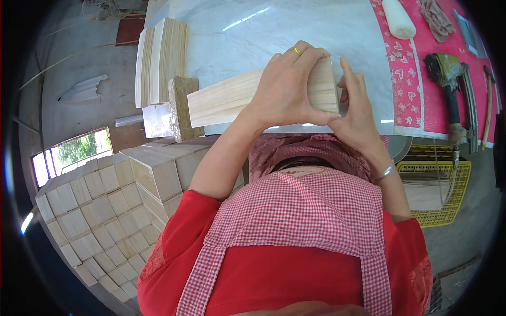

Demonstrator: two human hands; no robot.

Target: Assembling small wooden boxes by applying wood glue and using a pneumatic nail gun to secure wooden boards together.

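A long pale wooden box [226,98] lies across the light blue-grey table, its left end close to a rough brown block [183,109]. My left hand [287,87] is closed over the box near its right end, thumb along the near edge and fingers over the far edge. At that right end, my right hand [358,108] curves around the end face. Its thumb touches the near corner beside the left thumb, while its fingertips are partly hidden behind the end. The inside of the box cannot be seen.
Thin boards [162,62] stand stacked at the table's left edge. On the pink cloth at right lie a nail gun [450,95], a hammer [489,105], a rag [437,20] and a white cone [399,20]. Many wooden boxes [105,210] are piled lower left; a yellow basket [448,218] stands right.
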